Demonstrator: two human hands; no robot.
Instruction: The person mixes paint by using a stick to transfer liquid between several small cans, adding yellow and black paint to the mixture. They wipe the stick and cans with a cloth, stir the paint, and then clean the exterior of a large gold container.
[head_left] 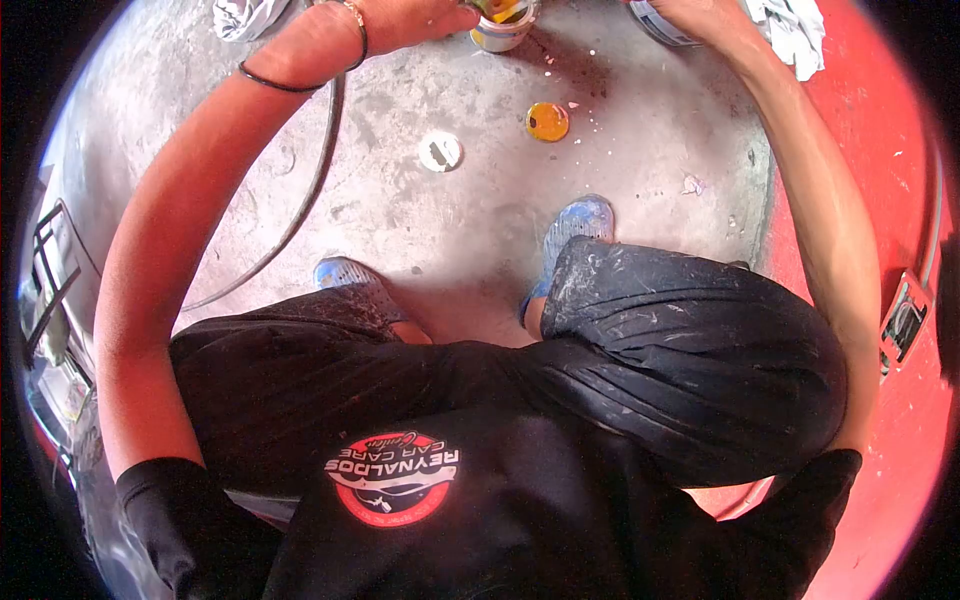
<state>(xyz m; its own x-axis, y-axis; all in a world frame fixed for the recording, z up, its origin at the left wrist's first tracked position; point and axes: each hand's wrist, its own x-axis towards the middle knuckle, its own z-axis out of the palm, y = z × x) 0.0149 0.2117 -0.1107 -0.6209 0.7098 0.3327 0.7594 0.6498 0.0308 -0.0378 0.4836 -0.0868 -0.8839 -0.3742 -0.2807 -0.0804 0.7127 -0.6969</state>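
At the top edge of the head view, my left hand (pixel 425 20) is closed at a small white tub (pixel 500 37), its fingers partly cut off. Something yellow (pixel 512 13) shows inside the tub's mouth; what my fingers hold there I cannot make out. My right hand (pixel 700 18) grips the rim of a larger grey-white can (pixel 665 28), also cut by the frame. Below them on the floor lie a round lid coated in orange-yellow (pixel 547 122) and a white round lid (pixel 441 151) with a dark patch.
White drops spot the stained concrete floor (pixel 390 110). A dark hose (pixel 310 200) curves along the left. Crumpled white cloth or plastic (pixel 790 35) lies at upper right, more (pixel 245 15) at upper left. A red car panel (pixel 915 440) runs down the right. My blue shoes (pixel 580 215) stand below.
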